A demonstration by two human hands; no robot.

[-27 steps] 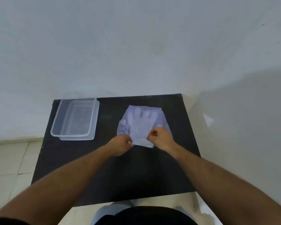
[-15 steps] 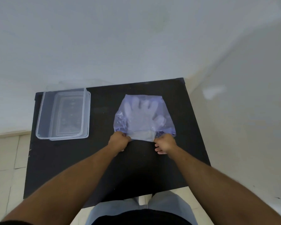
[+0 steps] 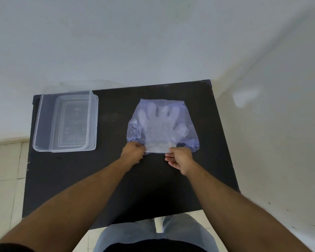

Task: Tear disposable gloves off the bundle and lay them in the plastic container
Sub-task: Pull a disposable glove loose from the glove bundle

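Observation:
A bundle of clear disposable gloves (image 3: 161, 128) in a bluish plastic bag lies flat on the black table (image 3: 116, 175), fingers pointing away from me. My left hand (image 3: 134, 151) pinches the bundle's near edge at its left corner. My right hand (image 3: 180, 158) holds the near edge at its right side, fingers curled under it. A clear rectangular plastic container (image 3: 44, 124) stands at the table's far left, nothing visible inside it.
The table stands in a corner between two white walls. Pale floor tiles (image 3: 4, 170) show on the left. My legs in light trousers (image 3: 153, 231) are at the table's near edge.
The view has tilted down, so the table sits lower and larger. My hands have moved slightly apart along the bundle's near edge, and the right hand's fingers have loosened.

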